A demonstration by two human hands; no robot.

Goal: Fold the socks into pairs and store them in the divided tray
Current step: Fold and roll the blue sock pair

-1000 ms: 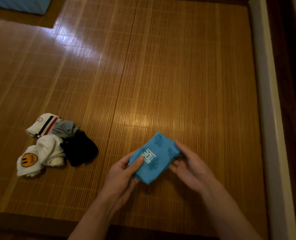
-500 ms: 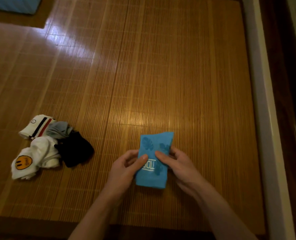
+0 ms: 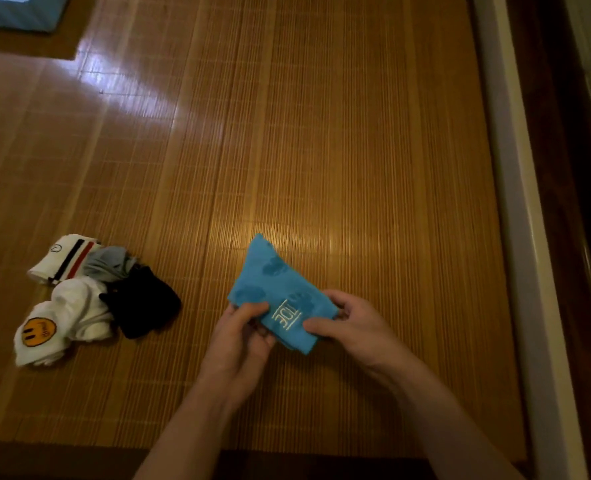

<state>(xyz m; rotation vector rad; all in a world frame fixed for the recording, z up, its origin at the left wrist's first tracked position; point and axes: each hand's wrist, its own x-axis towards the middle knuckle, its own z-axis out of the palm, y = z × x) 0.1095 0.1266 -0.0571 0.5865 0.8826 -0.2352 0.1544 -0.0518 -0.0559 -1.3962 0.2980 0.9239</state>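
A brown bamboo mat (image 3: 321, 133) fills most of the frame, its slats running from top to bottom, with a bright glare patch toward the upper left. A pale strip (image 3: 515, 202) borders it down the right side, and dark wood lies beyond that.

Two bare forearms come in from the bottom edge and meet at lower centre. The left hand (image 3: 238, 341) grips the left edge of the blue sock (image 3: 273, 282). Its thumb lies on top of the fabric beside the white lettering and its fingers are curled underneath. The right hand (image 3: 352, 327) holds the opposite side, with the thumb pressed on top near the lower right corner and the fingers curled round the right edge. Both hands are closed on the cloth, neither spread.

The blue sock is folded into a flat wedge that points toward the upper left, with darker leaf shapes on it. Its lower end is pinched between the two hands. Whether it is one sock or a pair laid together cannot be told.

At the lower left of the frame, well apart from the hands, a small pile lies on the mat. It holds a white sock with a yellow smiley patch (image 3: 62, 323), a black sock (image 3: 145, 306), a striped white sock (image 3: 63, 258) and a grey sock (image 3: 108, 263), all touching.

The corner of a light blue object (image 3: 13, 12) shows at the upper left, too cropped to identify.
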